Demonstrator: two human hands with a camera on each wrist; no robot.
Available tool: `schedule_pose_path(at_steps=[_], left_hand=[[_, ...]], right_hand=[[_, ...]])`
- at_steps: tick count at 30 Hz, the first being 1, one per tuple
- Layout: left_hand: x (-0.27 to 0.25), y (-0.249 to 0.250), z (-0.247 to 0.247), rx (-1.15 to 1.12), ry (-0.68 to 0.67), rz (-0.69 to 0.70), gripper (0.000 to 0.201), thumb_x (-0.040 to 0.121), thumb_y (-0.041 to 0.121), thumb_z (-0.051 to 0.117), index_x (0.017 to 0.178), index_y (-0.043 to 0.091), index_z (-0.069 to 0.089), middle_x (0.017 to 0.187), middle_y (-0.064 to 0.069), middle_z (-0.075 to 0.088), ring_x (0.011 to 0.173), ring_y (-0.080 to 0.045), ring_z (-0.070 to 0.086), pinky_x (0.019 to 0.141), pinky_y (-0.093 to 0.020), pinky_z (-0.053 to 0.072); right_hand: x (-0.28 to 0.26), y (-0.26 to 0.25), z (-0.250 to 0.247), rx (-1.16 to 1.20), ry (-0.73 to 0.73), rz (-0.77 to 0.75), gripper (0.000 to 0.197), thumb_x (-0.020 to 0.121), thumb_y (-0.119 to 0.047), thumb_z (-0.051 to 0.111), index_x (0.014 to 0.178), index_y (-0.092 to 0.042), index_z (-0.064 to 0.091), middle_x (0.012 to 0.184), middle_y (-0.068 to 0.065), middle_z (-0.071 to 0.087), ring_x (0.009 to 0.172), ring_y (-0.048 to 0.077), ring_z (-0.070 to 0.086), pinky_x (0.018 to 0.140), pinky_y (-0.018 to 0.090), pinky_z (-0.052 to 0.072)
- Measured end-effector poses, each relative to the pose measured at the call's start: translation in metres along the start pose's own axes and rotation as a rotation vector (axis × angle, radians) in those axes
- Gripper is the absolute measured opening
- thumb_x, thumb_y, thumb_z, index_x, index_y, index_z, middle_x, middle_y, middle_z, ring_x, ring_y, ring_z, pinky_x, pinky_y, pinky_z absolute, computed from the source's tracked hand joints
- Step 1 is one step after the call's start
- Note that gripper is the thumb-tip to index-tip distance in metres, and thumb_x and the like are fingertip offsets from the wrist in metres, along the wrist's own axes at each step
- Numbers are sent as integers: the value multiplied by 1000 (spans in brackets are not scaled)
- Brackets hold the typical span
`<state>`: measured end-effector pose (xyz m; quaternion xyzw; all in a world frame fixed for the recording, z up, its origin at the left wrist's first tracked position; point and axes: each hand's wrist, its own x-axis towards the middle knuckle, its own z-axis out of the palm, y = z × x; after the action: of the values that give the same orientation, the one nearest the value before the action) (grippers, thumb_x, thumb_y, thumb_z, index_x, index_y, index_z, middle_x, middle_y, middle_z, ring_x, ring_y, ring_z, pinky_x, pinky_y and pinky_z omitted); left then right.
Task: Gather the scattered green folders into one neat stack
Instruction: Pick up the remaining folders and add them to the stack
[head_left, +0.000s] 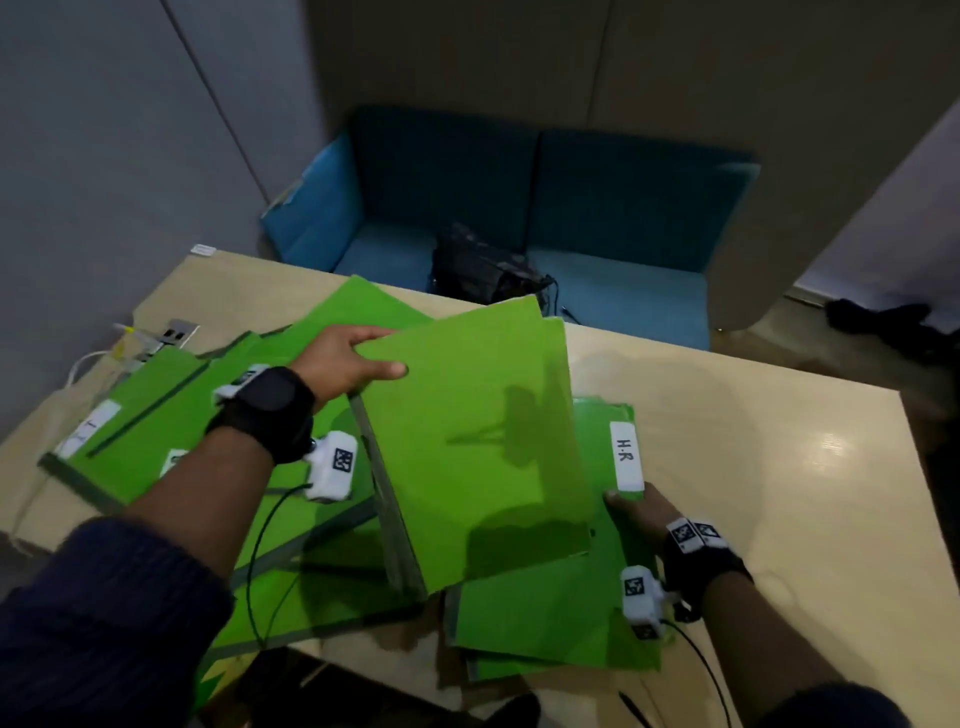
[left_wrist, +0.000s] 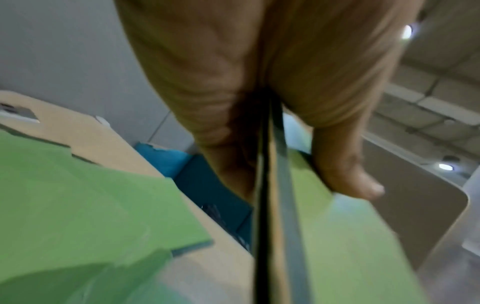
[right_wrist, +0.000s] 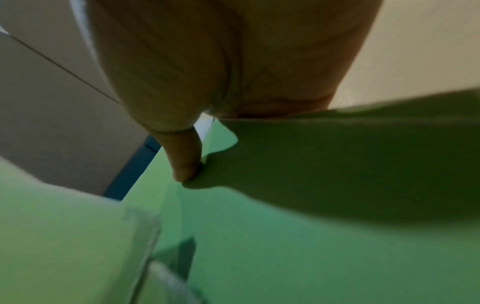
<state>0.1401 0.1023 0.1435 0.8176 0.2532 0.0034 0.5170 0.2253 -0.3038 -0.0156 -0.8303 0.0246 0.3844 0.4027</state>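
Head view: a green folder (head_left: 467, 441) is gripped at its far left corner by the left hand (head_left: 345, 361), thumb on top and fingers underneath, and is held tilted above the other green folders on the desk (head_left: 753, 441). The same grip is confirmed in the left wrist view, where the folder's dark spine edge (left_wrist: 275, 205) is seen pinched between thumb and fingers. The right hand (head_left: 641, 512) is set at the near right of the growing stack (head_left: 545, 623), its thumb resting on the top sheet beside a white label reading "H.R" (head_left: 626, 457); whether its fingers are curled under the edge cannot be told. More folders (head_left: 156, 410) are spread to the left, overlapping one another and partly overhanging the near edge of the desk. Several risks are judged from this. With only one corner gripped, the held folder could sag or swing open, and any loose contents could be spilled. If it is dropped at its present skew, the stack would be left crooked and a further squaring step would be needed. The stack on the right could be pushed along the smooth desk if it is not steadied firmly enough. The left folders near the edge could be swept off by the forearm or the trailing wrist cable (head_left: 260, 561).
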Motion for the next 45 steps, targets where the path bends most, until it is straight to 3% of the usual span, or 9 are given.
schedule_pose_path(at_steps=[6, 9, 12, 19, 27, 31, 33, 39, 45], left_hand=[[13, -30, 78, -461, 180, -267, 73, 77, 8, 78, 140, 11, 41, 124, -14, 60, 98, -26, 61, 86, -36, 52], [-1, -62, 115, -241, 80, -302, 71, 72, 9, 83, 133, 6, 47, 122, -10, 65, 102, -26, 65, 91, -37, 52], [-15, -75, 143, 49, -18, -277, 93, 68, 17, 86, 144, 8, 33, 132, -4, 55, 122, -27, 55, 105, -38, 44], [-27, -71, 153, 95, -197, -258, 105, 83, 4, 72, 156, 21, -1, 163, -1, 12, 147, -26, 24, 115, -31, 24], [-68, -88, 176, 149, -138, -215, 101, 86, 4, 66, 156, 22, -5, 164, 0, 3, 148, -26, 21, 105, -18, 18], [-78, -93, 174, 109, -258, -207, 109, 84, 0, 67, 154, 28, -12, 164, 6, -6, 148, -24, 18, 106, -20, 28], [-81, -91, 168, 41, -295, -193, 105, 85, 6, 68, 155, 29, -7, 163, 7, -1, 149, -22, 17, 113, -27, 28], [-63, -125, 83, 213, 75, -125, 67, 89, 3, 62, 149, 16, 36, 159, -4, 25, 149, -24, 19, 117, -27, 16], [-76, -207, -3, 588, 263, -492, 70, 86, 34, 66, 147, 17, 37, 162, -8, 15, 150, -32, 10, 118, -46, 22]], right_hand=[[-1, 9, -4, 55, -39, 44, 21, 93, -15, 65, 113, -8, 63, 102, 17, 73, 95, 37, 69, 91, 55, 53], [-3, 7, 0, 142, -3, 85, 23, 96, -6, 55, 118, -2, 57, 96, 19, 64, 80, 30, 60, 71, 33, 50], [-5, 6, 5, 205, 90, 150, 21, 101, -19, 49, 116, -4, 51, 81, 10, 50, 64, 19, 43, 55, 28, 33], [-8, 4, 8, 103, 127, 160, 49, 105, -54, 20, 105, -16, 50, 86, 5, 54, 68, 19, 47, 60, 29, 37], [-20, 4, 20, 290, 179, 97, 43, 88, -51, 66, 91, -10, 56, 71, 2, 56, 56, 17, 50, 53, 31, 44], [-24, 14, 25, 303, 135, 129, 53, 77, -65, 70, 94, -15, 67, 85, 5, 71, 81, 26, 66, 84, 47, 56], [-25, 21, 29, 301, 155, 86, 51, 78, -68, 67, 101, -22, 67, 92, 6, 73, 86, 29, 69, 85, 54, 56], [-43, 7, 35, 527, 239, 52, 42, 89, -31, 72, 118, -1, 64, 101, 22, 73, 91, 43, 69, 81, 61, 57], [-45, -36, 32, 601, 230, -46, 27, 96, -22, 63, 112, 0, 63, 87, 21, 73, 73, 38, 69, 60, 45, 60]])
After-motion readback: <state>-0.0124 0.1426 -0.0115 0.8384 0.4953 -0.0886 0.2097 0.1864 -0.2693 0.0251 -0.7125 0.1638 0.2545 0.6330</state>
